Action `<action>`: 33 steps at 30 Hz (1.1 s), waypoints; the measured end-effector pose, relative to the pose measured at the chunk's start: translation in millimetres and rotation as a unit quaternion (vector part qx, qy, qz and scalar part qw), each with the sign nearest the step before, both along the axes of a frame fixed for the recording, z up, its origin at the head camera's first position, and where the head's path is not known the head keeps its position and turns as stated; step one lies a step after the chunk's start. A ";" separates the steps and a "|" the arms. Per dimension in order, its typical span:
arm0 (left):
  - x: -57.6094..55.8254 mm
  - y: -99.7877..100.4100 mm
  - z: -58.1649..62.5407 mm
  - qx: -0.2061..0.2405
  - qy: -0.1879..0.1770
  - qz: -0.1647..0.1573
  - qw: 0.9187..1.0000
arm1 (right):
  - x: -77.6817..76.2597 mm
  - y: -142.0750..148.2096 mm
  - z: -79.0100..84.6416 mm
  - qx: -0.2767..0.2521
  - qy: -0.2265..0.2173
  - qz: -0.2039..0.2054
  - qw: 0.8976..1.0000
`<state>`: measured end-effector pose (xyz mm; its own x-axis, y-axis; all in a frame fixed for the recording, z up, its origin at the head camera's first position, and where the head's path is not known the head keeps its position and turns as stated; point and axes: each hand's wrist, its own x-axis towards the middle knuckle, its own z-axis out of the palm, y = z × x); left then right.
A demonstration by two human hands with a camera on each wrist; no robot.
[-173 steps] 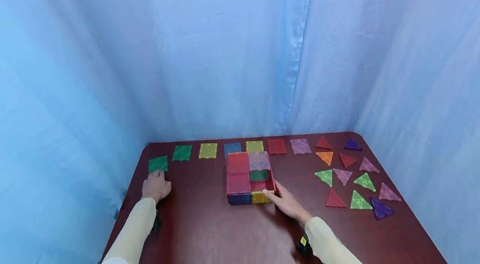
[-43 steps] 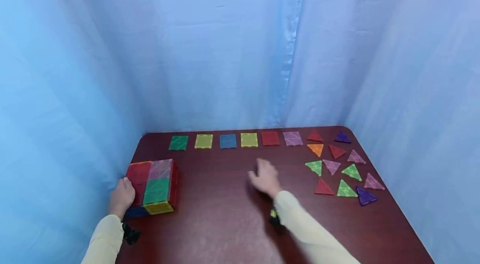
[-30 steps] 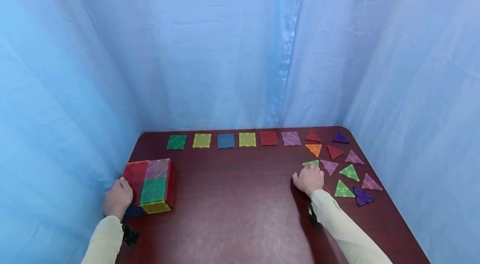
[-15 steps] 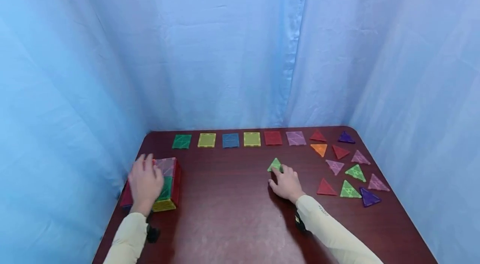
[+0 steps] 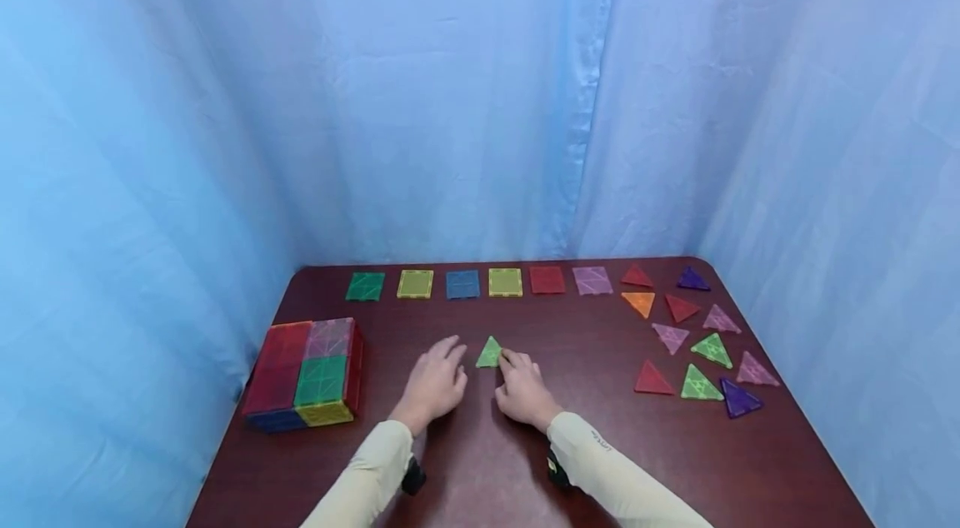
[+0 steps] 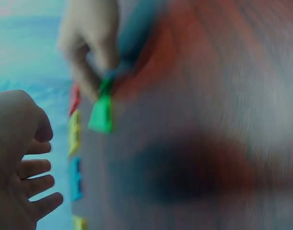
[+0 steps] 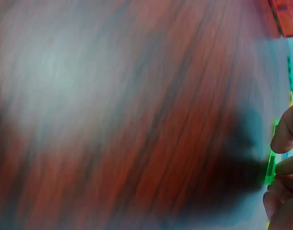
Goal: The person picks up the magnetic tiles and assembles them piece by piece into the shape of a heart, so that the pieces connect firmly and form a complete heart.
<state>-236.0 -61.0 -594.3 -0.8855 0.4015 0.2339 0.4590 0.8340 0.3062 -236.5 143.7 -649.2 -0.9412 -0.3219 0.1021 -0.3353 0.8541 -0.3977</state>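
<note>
A translucent light-green triangle magnetic tile (image 5: 489, 352) is pinched at its right side by my right hand (image 5: 524, 389) near the middle of the table. In the left wrist view, thumb and finger of that hand hold the green triangle tile (image 6: 101, 115); the right wrist view catches only its narrow edge (image 7: 271, 165). My left hand (image 5: 433, 385) hovers just left of the tile, fingers spread and holding nothing. Farther left sits a low box of square magnetic tiles (image 5: 279, 370), with red, pink and green squares on top and blue and yellow ones along the front.
Along the back edge runs a row of square tiles, among them a green square (image 5: 365, 286) and a blue square (image 5: 462, 284). Several loose triangles lie at right, including an orange triangle (image 5: 639, 303) and a purple triangle (image 5: 740, 397). Blue curtains (image 5: 450, 95) surround the table.
A green square has filled the gap in the box's top, and the box has moved left. My right hand has brought a green triangle to the middle; my left hand has left the box.
</note>
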 end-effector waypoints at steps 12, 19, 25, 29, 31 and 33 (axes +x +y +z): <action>0.9 52.2 -20.4 -0.103 -0.146 0.009 0.984 | 7.3 -4.4 -5.1 -0.023 -0.002 -0.007 1.000; 4.4 46.7 -21.5 -0.152 -0.110 0.017 0.982 | -10.9 19.8 -3.0 -0.053 0.018 -0.028 0.998; 7.7 38.5 -20.9 -0.157 -0.110 0.019 0.981 | -61.0 97.3 25.4 -0.029 0.012 -0.142 0.989; 8.3 37.8 -20.0 -0.153 -0.115 0.021 0.981 | -86.6 155.0 41.6 0.008 -0.048 -0.211 0.976; 8.3 39.4 -19.6 -0.155 -0.118 0.022 0.981 | -93.2 180.1 44.3 0.024 -0.084 -0.230 0.969; 8.2 42.2 -19.3 -0.157 -0.124 0.020 0.980 | -95.9 201.7 44.4 0.034 -0.119 -0.241 0.963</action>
